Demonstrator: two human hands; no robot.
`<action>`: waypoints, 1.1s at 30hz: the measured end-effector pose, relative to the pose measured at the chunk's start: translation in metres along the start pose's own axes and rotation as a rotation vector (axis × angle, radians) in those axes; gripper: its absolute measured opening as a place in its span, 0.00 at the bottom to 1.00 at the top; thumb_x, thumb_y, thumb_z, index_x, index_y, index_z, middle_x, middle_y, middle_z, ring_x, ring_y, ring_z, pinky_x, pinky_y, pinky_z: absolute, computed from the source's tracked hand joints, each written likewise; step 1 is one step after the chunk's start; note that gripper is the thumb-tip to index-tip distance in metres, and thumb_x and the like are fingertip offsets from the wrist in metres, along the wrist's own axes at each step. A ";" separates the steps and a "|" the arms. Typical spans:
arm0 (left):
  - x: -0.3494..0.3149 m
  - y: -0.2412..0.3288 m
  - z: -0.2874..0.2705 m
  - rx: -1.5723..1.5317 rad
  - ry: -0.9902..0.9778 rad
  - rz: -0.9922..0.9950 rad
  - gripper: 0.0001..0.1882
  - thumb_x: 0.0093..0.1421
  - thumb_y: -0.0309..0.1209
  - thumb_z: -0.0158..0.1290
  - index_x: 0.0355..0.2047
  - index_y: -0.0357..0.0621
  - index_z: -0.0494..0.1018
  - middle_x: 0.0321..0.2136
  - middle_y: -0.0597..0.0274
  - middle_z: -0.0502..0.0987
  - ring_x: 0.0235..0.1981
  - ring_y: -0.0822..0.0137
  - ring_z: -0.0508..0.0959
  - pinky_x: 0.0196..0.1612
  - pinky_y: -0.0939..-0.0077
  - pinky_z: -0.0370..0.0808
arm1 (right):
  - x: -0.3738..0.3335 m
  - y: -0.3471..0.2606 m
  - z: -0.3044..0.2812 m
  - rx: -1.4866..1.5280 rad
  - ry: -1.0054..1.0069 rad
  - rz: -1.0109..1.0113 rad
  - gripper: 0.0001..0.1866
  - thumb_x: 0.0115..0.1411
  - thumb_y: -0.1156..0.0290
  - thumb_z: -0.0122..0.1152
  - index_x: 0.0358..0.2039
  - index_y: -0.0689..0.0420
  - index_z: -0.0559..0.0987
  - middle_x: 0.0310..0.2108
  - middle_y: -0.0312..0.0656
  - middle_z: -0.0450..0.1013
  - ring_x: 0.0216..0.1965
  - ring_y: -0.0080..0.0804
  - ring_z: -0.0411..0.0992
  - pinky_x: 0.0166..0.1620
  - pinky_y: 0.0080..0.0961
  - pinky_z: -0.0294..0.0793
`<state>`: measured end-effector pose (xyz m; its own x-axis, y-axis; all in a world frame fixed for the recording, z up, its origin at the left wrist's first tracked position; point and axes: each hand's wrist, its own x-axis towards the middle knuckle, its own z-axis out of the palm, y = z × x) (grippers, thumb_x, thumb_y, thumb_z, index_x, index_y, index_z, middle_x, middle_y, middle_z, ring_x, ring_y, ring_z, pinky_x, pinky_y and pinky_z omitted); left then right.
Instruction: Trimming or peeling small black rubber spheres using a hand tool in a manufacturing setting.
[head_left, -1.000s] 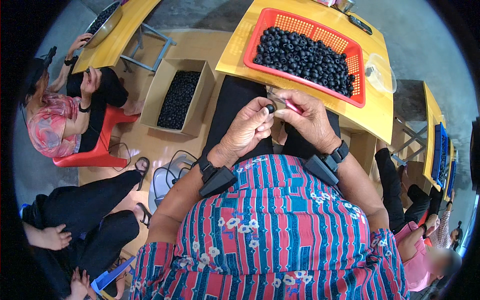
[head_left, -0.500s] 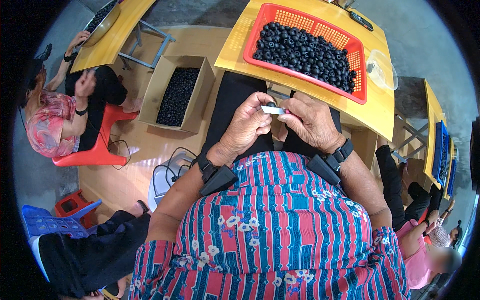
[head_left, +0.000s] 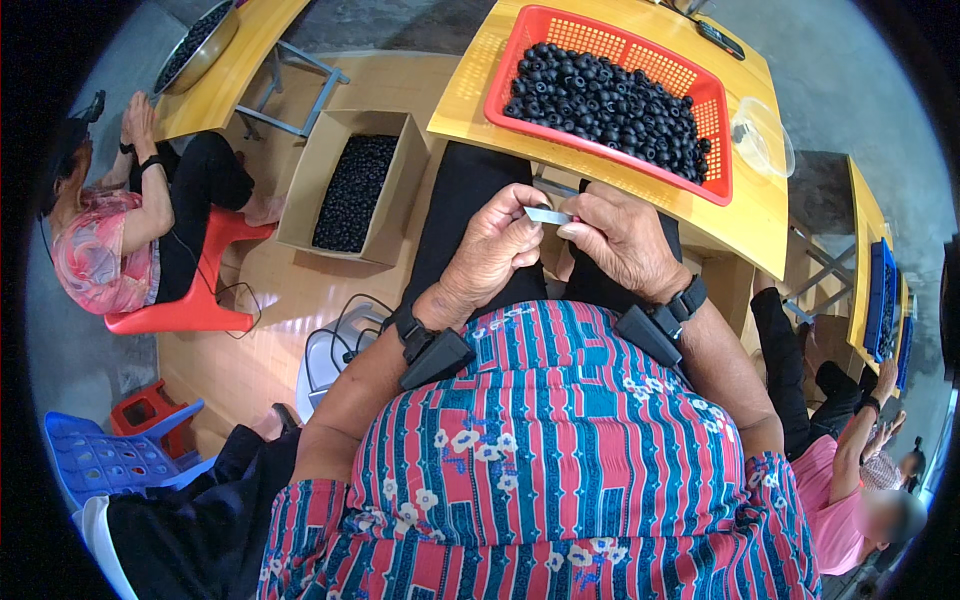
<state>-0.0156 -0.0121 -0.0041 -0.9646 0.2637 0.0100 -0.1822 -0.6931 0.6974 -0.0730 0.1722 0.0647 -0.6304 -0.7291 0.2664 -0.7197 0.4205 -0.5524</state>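
Above my lap, both hands are close together. My right hand (head_left: 622,237) is closed around a small knife, its handle mostly hidden by the fingers. The knife's short pale blade (head_left: 546,215) points toward my left hand (head_left: 496,240). That hand pinches a small black round part, mostly covered by the fingers and the blade. I cannot make out whether the blade touches it. Just beyond my hands, a red plastic basket (head_left: 608,165) on the yellow table (head_left: 468,100) holds many black ring-shaped parts (head_left: 605,105) with holes.
A clear plastic container (head_left: 765,150) stands right of the basket, and a dark remote-like device (head_left: 720,40) lies behind it. On the floor to the left is a cardboard box (head_left: 390,215) of black parts. Co-workers sit left and right. A white stool (head_left: 335,365) with cables stands by my left arm.
The blade has turned slightly between my hands, which stay in almost the same place. The co-worker at left has brought both hands together, and the one at right has raised an arm.
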 end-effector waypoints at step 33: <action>0.004 -0.011 -0.014 -0.226 -0.020 -0.069 0.11 0.62 0.33 0.52 0.43 0.45 0.69 0.28 0.74 0.68 0.22 0.84 0.60 0.23 0.91 0.58 | 0.007 -0.002 0.022 0.136 0.259 0.038 0.14 0.45 0.75 0.67 0.35 0.49 0.83 0.24 0.41 0.73 0.26 0.39 0.73 0.30 0.29 0.72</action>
<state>-0.0202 -0.0122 -0.0218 -0.9449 0.3270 -0.0167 -0.2878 -0.8053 0.5183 -0.0695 0.1541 0.0503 -0.7216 -0.5453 0.4265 -0.6598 0.3553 -0.6621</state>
